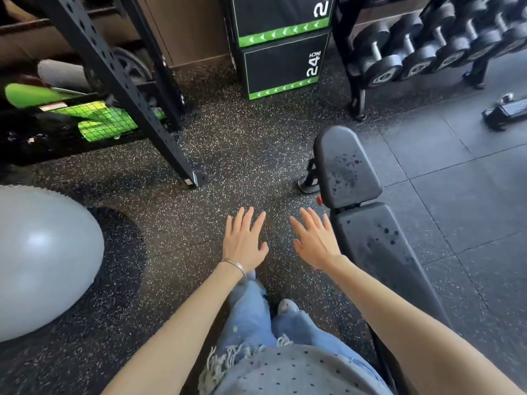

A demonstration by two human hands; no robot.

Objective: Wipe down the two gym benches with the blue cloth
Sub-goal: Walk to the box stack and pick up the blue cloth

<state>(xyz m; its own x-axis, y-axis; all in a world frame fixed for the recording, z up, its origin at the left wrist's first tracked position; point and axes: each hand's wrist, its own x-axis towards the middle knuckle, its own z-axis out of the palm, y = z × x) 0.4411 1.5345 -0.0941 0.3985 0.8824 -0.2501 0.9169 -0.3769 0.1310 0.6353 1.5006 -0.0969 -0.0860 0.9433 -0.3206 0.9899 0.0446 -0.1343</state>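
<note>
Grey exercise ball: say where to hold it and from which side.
Probably both palms on opposite flanks of the grey exercise ball, coming from its right side, nearest the person. It is large, smooth and round, no handle showing; the left hand and right hand are open and empty.

A grey exercise ball (42,252) is seen at left on the speckled rubber floor (228,155). A perforated black rack (114,67) is planted beyond it; two boxes (281,64) marked 24 are stacked behind, and dumbbells (422,49) are racked at upper right.
</note>
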